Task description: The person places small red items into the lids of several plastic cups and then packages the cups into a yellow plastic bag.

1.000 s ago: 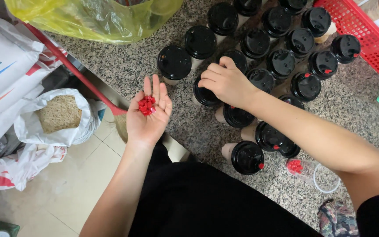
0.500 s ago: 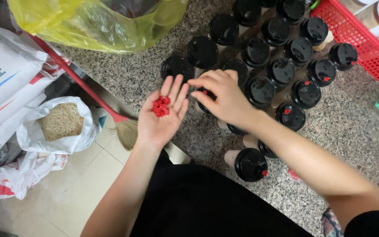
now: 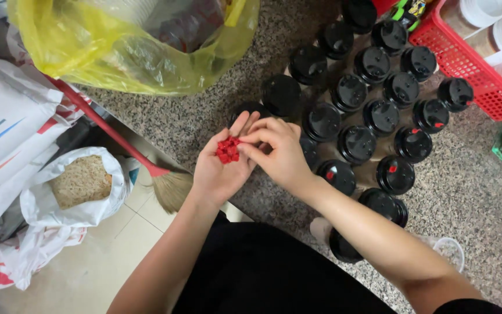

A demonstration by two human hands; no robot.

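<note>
Counter: granite, edge beside hands; lidded cups crowd 2 o'clock.
Left hand: open, cupping red plugs.
Right hand: pinching 1.

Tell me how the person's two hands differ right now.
The left hand lies palm up, cupped, holding a heap of small red plugs; the right hand is turned palm down, empty apart from its fingertips pinching at that heap. Both are bare and meet over the granite counter's edge.

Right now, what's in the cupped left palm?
A small heap of red plugs lies in the left hand. The right hand reaches in with its fingertips, covering the heap's right edge.
</note>
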